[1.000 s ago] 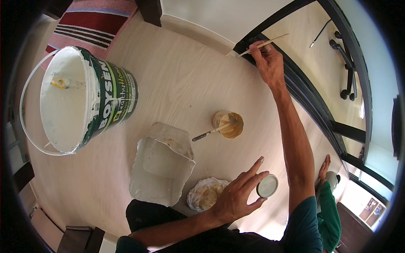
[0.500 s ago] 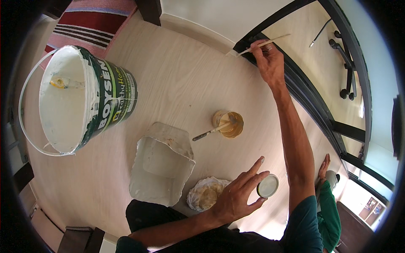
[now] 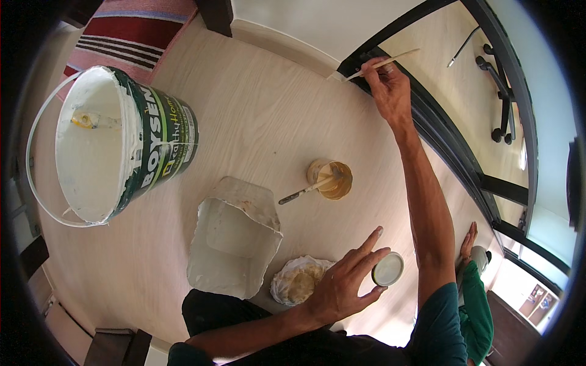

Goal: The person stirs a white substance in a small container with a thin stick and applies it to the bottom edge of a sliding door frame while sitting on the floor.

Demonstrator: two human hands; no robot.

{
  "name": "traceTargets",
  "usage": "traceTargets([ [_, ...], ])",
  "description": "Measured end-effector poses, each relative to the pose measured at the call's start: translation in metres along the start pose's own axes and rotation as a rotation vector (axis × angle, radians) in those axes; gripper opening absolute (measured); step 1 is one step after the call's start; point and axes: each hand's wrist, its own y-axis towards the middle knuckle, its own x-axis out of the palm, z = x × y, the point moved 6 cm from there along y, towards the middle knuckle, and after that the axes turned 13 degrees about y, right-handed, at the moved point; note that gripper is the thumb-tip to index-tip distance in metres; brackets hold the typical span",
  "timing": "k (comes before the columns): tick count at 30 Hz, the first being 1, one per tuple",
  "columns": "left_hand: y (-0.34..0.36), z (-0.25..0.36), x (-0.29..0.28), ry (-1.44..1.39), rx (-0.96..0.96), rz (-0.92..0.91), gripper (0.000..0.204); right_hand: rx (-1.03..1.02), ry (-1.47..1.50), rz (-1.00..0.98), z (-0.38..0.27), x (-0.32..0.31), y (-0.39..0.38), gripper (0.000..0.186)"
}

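Observation:
My right hand point(image 3: 389, 91) is closed round a thin pale-handled paintbrush point(image 3: 400, 57), at the corner where the baseboard point(image 3: 287, 46) meets the black frame point(image 3: 427, 116). The brush's lower tip points at the baseboard's end; its bristles are too small to make out. Nearer to me, my left hand point(image 3: 348, 283) grips a small round lid point(image 3: 388, 269) between thumb and fingers, with something pale inside it. Beyond that hand stands a tan-stained tub point(image 3: 345, 186), a dark-tipped stick point(image 3: 299, 194) leaning in it. Crumpled white plastic with a yellowish middle point(image 3: 299, 280) lies beside my left wrist.
A large paint bucket point(image 3: 168, 137) with a wire handle stands at left, a yellow-handled brush point(image 3: 88, 119) inside. Between it and me sits a cut-open whitish container point(image 3: 232, 232). A striped rug point(image 3: 131, 30) lies far left. Another person's green sleeve point(image 3: 478, 305) shows at right.

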Motion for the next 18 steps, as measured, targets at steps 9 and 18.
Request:
traceTargets([
  [9,-0.001,0.003,-0.004,-0.015,-0.023,-0.015,0.068,0.03,0.043,0.033,-0.008,0.0,-0.004,0.022],
  [18,-0.013,-0.031,0.009,0.123,-0.031,0.091,0.07,-0.013,0.413,0.383,-0.062,-0.062,-0.08,0.015],
])
